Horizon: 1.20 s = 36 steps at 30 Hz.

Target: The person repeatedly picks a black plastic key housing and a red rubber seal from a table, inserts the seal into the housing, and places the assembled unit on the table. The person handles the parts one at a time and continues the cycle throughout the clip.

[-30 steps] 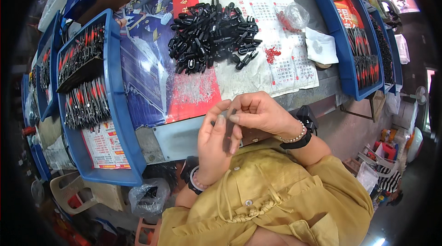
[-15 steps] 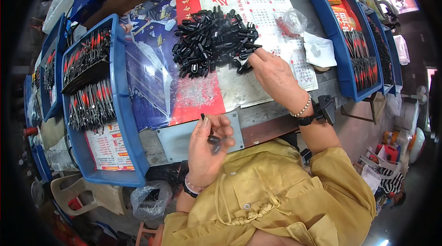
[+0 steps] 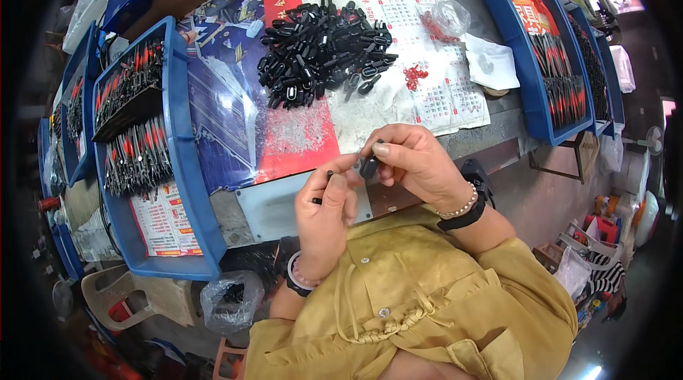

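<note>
Glossy black oval (image 3: 369, 167) pinched in right hand (image 3: 420, 170), left hand (image 3: 321, 218), fingers curled round black stubs (image 3: 317, 201)

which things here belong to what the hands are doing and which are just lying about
Seemingly in use:
- black piece held by the right hand
- small black bits in the left hand
- pile of black pieces on the table

Apparently just lying about:
- clear plastic bag, lower left
- beige chair
- white fan, far right
</note>
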Available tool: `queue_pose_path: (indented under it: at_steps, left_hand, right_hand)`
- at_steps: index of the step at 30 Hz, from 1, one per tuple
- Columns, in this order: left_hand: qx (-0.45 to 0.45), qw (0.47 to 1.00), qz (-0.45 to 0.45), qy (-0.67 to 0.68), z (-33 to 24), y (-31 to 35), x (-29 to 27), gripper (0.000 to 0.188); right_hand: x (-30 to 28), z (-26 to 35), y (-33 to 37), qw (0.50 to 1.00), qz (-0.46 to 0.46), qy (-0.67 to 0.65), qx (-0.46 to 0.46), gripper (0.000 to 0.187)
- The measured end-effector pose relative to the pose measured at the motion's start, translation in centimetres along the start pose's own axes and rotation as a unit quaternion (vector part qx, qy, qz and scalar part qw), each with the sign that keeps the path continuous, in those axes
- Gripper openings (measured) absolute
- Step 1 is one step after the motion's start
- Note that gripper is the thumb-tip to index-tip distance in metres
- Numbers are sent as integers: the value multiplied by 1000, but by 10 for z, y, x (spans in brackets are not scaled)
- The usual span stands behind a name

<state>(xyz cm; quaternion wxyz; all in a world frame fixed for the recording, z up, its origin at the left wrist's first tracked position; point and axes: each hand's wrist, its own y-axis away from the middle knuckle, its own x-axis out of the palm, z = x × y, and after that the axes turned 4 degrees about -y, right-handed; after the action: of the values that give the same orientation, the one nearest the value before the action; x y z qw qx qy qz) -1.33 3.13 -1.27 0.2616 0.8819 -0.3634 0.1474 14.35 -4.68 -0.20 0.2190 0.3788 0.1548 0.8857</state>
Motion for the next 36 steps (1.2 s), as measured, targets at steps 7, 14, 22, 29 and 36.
queue_pose_path:
  at_steps: [7,14,22,29,36]
  left_hand:
    - [1,998,15,-59,2,2,8,30]
    - [81,942,-28,-323,7,2,16,26]
    - [-55,992,12,-114,0,5,16,22]
    - [-99,994,31,-26,0,7,13,25]
    - [-109,993,26,-21,-1,7,8,24]
  right_hand:
    - [-10,-6,6,997,2,63,-34,15]
    - [-8,-16,15,950,-48,264,-159,18]
    - [-57,33,0,799,-168,503,-283,14]
    - [-102,54,-40,621,-173,708,-289,15]
    - [-95,54,-34,776,-167,573,-203,16]
